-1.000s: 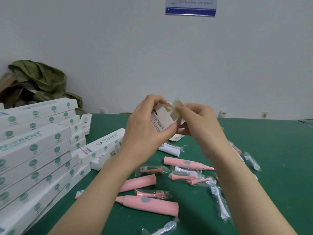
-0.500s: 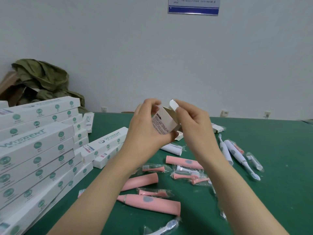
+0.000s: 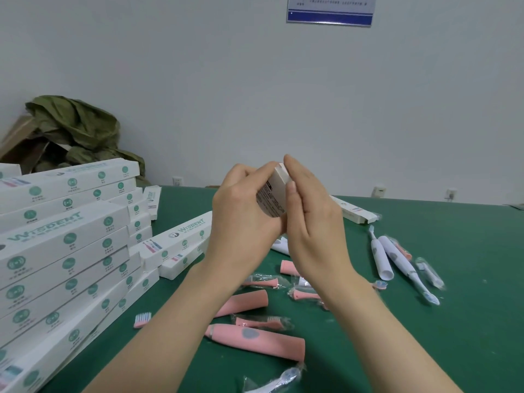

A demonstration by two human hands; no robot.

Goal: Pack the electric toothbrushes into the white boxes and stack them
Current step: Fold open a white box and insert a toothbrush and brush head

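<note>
Left hand (image 3: 243, 214) grips one end of a small white box (image 3: 272, 195), fingers curled over its top edge and thumb underneath, holding it up above the table's middle. Right hand (image 3: 312, 222) stands upright just right of it, its fingers straight and together, pressed flat against the box's end flap, with the thumb lying along the box's edge. Printed text shows on the box's near face between the two hands.

On the green table (image 3: 453, 321), a tall stack of white boxes (image 3: 65, 251) with teal markings fills the left side, and two more boxes (image 3: 175, 242) lie just right of the stack. Another white box (image 3: 354, 212) lies far right, behind the right hand.

Near the person lies a pink toothbrush handle (image 3: 255, 341) with a grey button, and a second pink handle (image 3: 243, 303) sits just beyond it, partly hidden by the left forearm. Between them rests a wrapped pink brush head (image 3: 262, 321). A loose pink brush head (image 3: 141, 319) lies near the stack's base. To the right, two white toothbrushes (image 3: 382, 256) lie side by side, touching or nearly so.

Against the far wall on the left is a heap of olive-green cloth (image 3: 76, 129), and a blue-edged notice (image 3: 330, 9) hangs high on the wall.
</note>
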